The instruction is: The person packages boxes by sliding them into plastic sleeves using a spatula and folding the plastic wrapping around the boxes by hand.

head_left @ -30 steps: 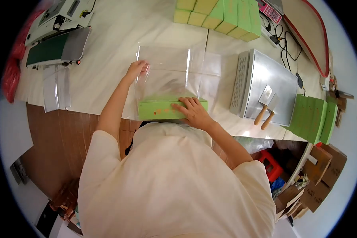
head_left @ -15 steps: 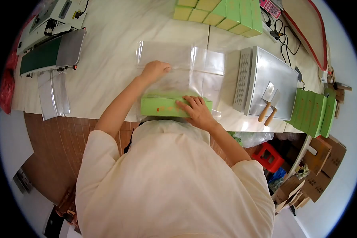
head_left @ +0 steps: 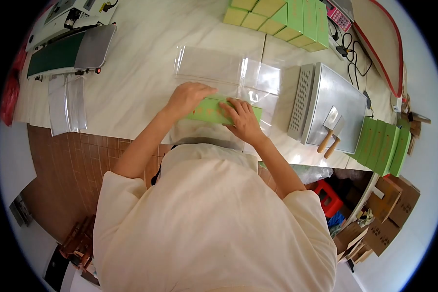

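A long green box [head_left: 207, 113] with small reddish print lies on a sheet of clear plastic film [head_left: 214, 68] near the front of the table. My right hand [head_left: 245, 121] grips the box toward its right end, fingers bent over the top. At the box's upper left, my left hand [head_left: 187, 100] is closed, its fingers together and pointing right at the far edge. Film seems to be pinched there, but the fingertips' grip is partly hidden. More film shows between the box and my shirt.
To the right is a metal-topped unit [head_left: 336, 92] carrying two wooden-handled scrapers [head_left: 331, 131]. Green boxes are stacked at the back [head_left: 287, 22] and stand at the right [head_left: 382, 146]. A machine with a green belt [head_left: 56, 56] is at left, film strips [head_left: 68, 104] hanging below it.
The green box has moved away from my body, farther onto the film, with my right hand on it. My left hand has come down to the box's upper left.
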The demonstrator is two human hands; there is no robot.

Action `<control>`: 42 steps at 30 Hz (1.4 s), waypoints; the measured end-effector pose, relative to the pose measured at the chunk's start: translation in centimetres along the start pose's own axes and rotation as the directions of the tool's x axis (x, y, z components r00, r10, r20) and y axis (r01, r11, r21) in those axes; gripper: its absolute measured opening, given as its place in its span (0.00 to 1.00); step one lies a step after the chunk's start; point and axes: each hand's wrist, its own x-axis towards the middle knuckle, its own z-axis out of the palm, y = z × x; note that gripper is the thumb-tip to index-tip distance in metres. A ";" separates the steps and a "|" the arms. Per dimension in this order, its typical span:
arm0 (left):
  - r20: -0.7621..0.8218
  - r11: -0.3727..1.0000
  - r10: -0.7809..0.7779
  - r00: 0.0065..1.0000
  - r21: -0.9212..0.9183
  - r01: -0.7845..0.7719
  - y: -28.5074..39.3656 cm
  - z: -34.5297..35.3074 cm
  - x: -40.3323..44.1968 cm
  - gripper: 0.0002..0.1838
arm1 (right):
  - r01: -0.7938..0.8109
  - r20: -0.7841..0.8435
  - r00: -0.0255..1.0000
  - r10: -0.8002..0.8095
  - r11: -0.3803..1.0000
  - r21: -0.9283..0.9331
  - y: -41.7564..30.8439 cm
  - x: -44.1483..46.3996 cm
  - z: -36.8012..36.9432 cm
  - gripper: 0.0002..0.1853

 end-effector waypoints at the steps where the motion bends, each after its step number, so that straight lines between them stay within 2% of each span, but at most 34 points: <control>1: -0.004 1.000 -0.005 1.000 0.012 0.005 0.2 0.1 -0.3 0.18 | 0.001 0.000 1.000 -0.001 1.000 -0.001 0.1 0.0 0.2 0.42; 4: 0.002 0.996 0.012 1.000 0.089 -0.012 1.0 0.6 -1.3 0.20 | -0.027 -0.037 0.999 0.028 1.000 0.015 0.2 -0.6 0.7 0.41; 8: 0.000 0.992 0.005 1.000 0.123 -0.005 1.8 1.9 -3.2 0.22 | -0.041 -0.087 0.996 0.033 0.994 -0.098 -0.2 -1.1 1.7 0.39; 10: -0.068 0.984 0.034 0.997 0.176 -0.021 2.0 3.1 -4.0 0.21 | -0.050 -0.101 0.994 0.037 0.990 -0.129 -0.4 -1.2 1.9 0.39; 13: -0.098 0.972 0.052 0.994 0.231 -0.028 2.0 3.9 -4.6 0.21 | -0.034 -0.141 0.990 0.026 0.998 -0.055 -0.4 -1.4 1.6 0.37; 15: -0.116 0.972 0.055 0.992 0.235 -0.026 2.1 4.1 -4.8 0.21 | 0.056 -0.133 0.990 -0.053 0.998 0.023 0.1 -1.6 1.1 0.32; 18: -0.141 0.973 0.057 0.988 0.228 -0.024 2.4 4.0 -4.8 0.21 | 0.006 -0.152 0.988 -0.003 1.000 0.020 1.0 1.9 -1.8 0.29; 20: -0.146 0.975 0.070 0.987 0.219 -0.037 2.4 4.0 -4.6 0.22 | -0.008 -0.128 0.992 0.006 1.000 -0.012 3.1 4.0 -1.9 0.29; 22: -0.159 0.981 0.059 0.986 0.194 -0.028 2.2 4.2 -4.7 0.22 | 0.079 -0.004 0.997 -0.081 0.974 -0.212 5.5 5.2 -1.5 0.26; 23: -0.152 0.981 0.068 0.986 0.192 -0.038 2.1 4.4 -4.7 0.22 | 0.068 -0.011 0.997 -0.072 0.975 -0.214 6.6 5.6 -1.5 0.26; 25: -0.185 0.980 0.053 0.981 0.199 -0.015 2.1 4.6 -4.7 0.22 | -0.042 0.240 0.960 0.144 0.921 -0.386 7.8 5.9 -1.9 0.17; 26: -0.182 0.981 0.058 0.982 0.195 -0.022 2.0 4.6 -4.7 0.22 | -0.050 0.238 0.959 0.152 0.920 -0.389 8.2 5.4 -2.1 0.17; 28: -0.194 0.989 0.021 0.981 0.149 0.008 2.2 4.6 -4.8 0.21 | -0.116 0.191 0.960 0.204 0.913 -0.392 8.6 4.7 -3.3 0.06; 29: -0.196 0.990 0.018 0.980 0.141 0.010 2.2 4.7 -4.8 0.21 | -0.137 0.070 0.982 0.173 0.922 -0.362 8.6 3.6 -3.8 0.04; 30: -0.211 0.985 0.029 0.977 0.175 0.008 2.1 4.8 -4.8 0.21 | -0.135 0.079 0.981 0.176 0.920 -0.367 8.7 2.3 -4.3 0.04; 32: -0.229 0.979 0.040 0.973 0.202 0.008 2.1 4.8 -4.7 0.21 | -0.151 -0.150 0.982 0.116 0.956 -0.250 8.4 -0.2 -5.5 0.03; 35: -0.234 0.979 0.048 0.971 0.202 0.001 2.1 4.7 -4.7 0.19 | -0.182 -0.223 0.965 0.141 0.968 -0.175 6.0 -4.2 -6.8 0.06; 40: -0.289 0.982 0.080 0.954 0.186 -0.026 2.1 4.5 -4.9 0.17 | -0.260 -0.280 0.938 0.205 0.949 -0.178 3.6 -9.0 -5.5 0.08; 42: -0.274 0.983 0.091 0.958 0.179 -0.042 2.0 4.3 -5.0 0.17 | -0.415 -0.341 0.881 0.329 0.883 -0.221 3.1 -9.8 -4.8 0.09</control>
